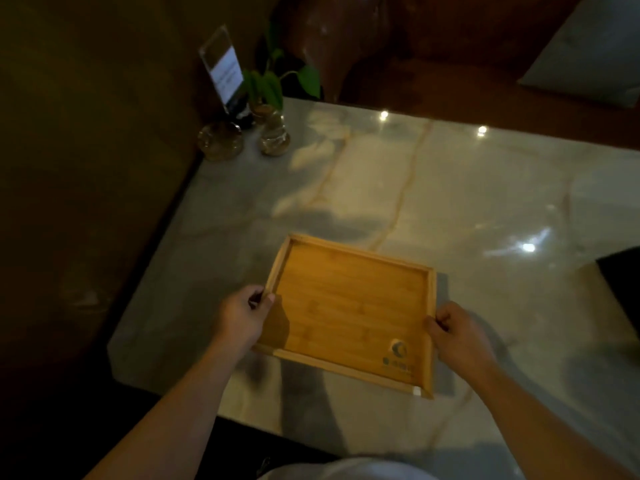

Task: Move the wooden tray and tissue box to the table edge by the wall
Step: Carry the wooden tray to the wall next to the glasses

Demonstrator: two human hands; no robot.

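Note:
An empty rectangular wooden tray (pixel 349 310) with a low rim and a small logo in its near right corner sits over the pale marble table (pixel 485 188), near the front edge. My left hand (pixel 242 318) grips the tray's left rim, thumb over the top. My right hand (pixel 457 336) grips the right rim. Whether the tray rests on the table or is slightly lifted I cannot tell. A dark object (pixel 621 289) is cut off at the right edge; whether it is the tissue box I cannot tell.
A dark wall (pixel 86 150) runs along the table's left side. At the far left corner stand an acrylic sign holder (pixel 223 69), a glass ball (pixel 220 140) and a small glass vase with a green plant (pixel 275 133). A brown seat (pixel 433 53) lies beyond the table.

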